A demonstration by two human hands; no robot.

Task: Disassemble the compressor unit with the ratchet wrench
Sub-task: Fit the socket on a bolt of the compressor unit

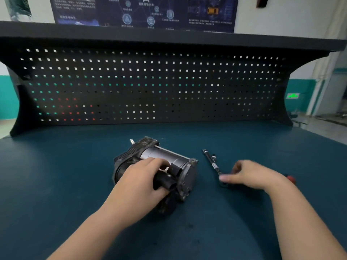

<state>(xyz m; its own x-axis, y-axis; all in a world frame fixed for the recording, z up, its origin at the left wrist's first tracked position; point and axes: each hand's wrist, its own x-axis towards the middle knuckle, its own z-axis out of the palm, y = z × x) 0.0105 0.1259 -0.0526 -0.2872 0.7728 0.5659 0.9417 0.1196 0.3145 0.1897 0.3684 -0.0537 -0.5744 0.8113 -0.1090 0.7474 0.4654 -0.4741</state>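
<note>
Compressor unit (155,171) is lying on its side near the middle of the dark teal tabletop (56,184), black finned head end pointing back toward the pegboard (150,85) and the flat round end cap facing right and a bit toward the person. There's a little silver nipple (132,141) sticking up off the far end. The left hand (142,186) is on top of it, fingers (157,163) draped over the grey cylinder body and the thumb side down by the black connector piece, so it's got the unit gripped. The ratchet wrench (213,163) is on the tabletop just to the right of the compressor, not touching it, handle running away from the person and the head end nearest. The right hand (251,175) is right at that near end, fingers loosely curled and blurry, fingertips at the wrench head, but honestly can't tell if it's actually got hold of it or not. Something small and red (290,178) pokes out from behind the right wrist. Dark poster (144,12) on the wall above the bench's top shelf.
</note>
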